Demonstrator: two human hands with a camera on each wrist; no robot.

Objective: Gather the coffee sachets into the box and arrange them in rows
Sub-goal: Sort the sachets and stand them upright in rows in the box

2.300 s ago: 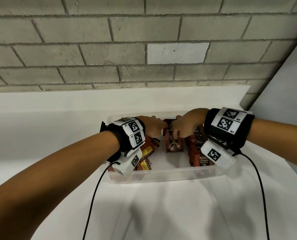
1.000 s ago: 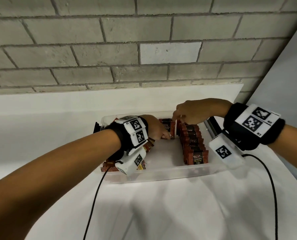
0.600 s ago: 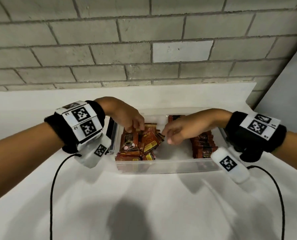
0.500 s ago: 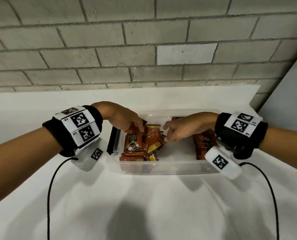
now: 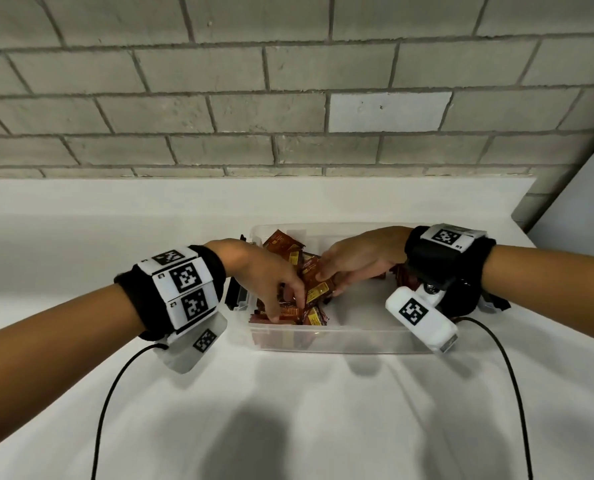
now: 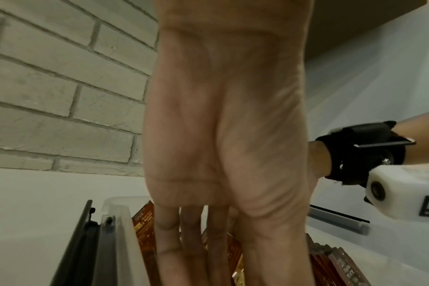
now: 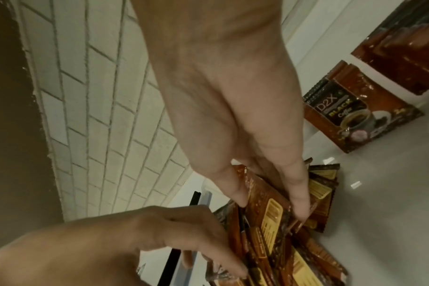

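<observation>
right hand: pinches one sachet, thumb against fingers | left hand: fingertips down in loose sachets, hold unclear | clear box

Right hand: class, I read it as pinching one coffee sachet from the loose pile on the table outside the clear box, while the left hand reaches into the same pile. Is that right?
Not quite. The loose pile lies inside the clear box, not on the table outside it, as the head view shows. The rest holds: the right hand pinches one coffee sachet while the left hand reaches into the same pile.
</observation>
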